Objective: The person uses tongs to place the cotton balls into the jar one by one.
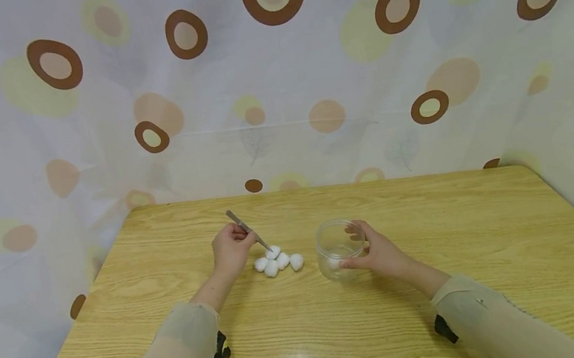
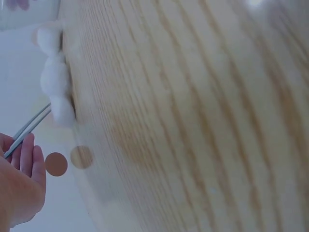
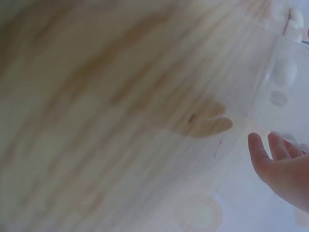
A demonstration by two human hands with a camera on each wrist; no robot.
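In the head view, my left hand [image 1: 230, 252] pinches metal tweezers [image 1: 247, 231], tips pointing down onto the rearmost ball of a small heap of white cotton balls [image 1: 271, 268]. Whether the tips grip that ball I cannot tell. One more cotton ball [image 1: 297, 262] lies at the heap's right. My right hand [image 1: 382, 256] holds a clear, lidless jar [image 1: 326, 251] around its right side, thumb in front and fingers behind. Something white, like a cotton ball [image 1: 336, 263], shows inside it. The left wrist view has the two tweezer arms [image 2: 33, 124] beside the cotton balls [image 2: 55, 77].
Everything stands on a wood-grain table [image 1: 300, 333], its far edge meeting a patterned curtain [image 1: 284, 92]. The curtain also hangs along both sides. Dark wrist straps [image 1: 221, 352] show under the sleeves.
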